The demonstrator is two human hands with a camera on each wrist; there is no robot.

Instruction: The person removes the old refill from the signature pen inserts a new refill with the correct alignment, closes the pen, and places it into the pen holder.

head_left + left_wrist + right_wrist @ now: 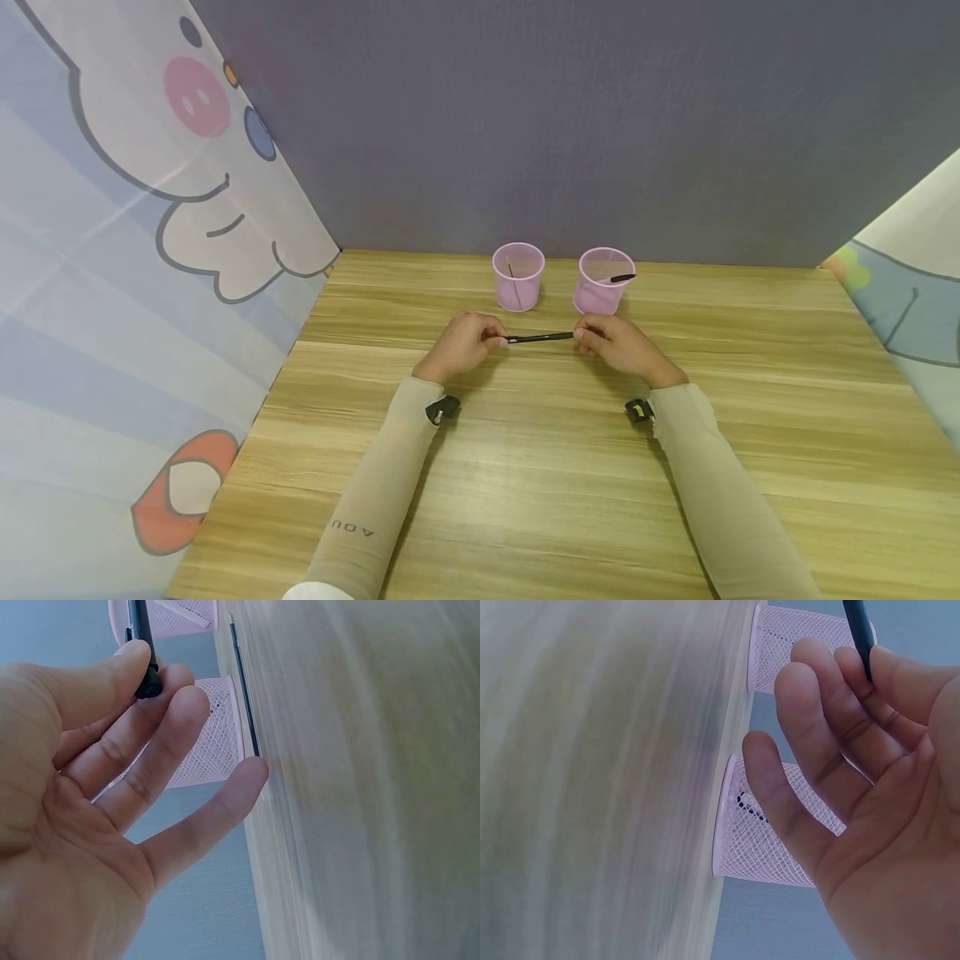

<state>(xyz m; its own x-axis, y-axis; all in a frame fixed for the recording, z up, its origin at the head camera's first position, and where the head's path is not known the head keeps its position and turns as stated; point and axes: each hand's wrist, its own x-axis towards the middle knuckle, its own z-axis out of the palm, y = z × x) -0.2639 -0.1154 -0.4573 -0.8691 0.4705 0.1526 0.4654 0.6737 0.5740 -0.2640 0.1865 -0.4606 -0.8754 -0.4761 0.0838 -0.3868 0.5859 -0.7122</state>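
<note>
My left hand (465, 343) and right hand (618, 343) pinch opposite ends of a black pen (542, 337), held level across the front of two cups. In the left wrist view, the pen's clip end (142, 645) sits between thumb and forefinger. The other left fingers spread loosely, the little finger near a thin dark rod (244, 686) with a pale tip, lying on the table. In the right wrist view, the tapered pen end (861, 637) is between thumb and forefinger, the remaining fingers loosely extended.
Two pink mesh cups stand behind my hands. The left cup (517, 296) holds a thin dark rod (513, 282); the right cup (596, 300) holds a black-ended pen (622, 278). A grey panel (570, 125) rises behind the wooden table (547, 500); a printed curtain (90, 317) hangs left.
</note>
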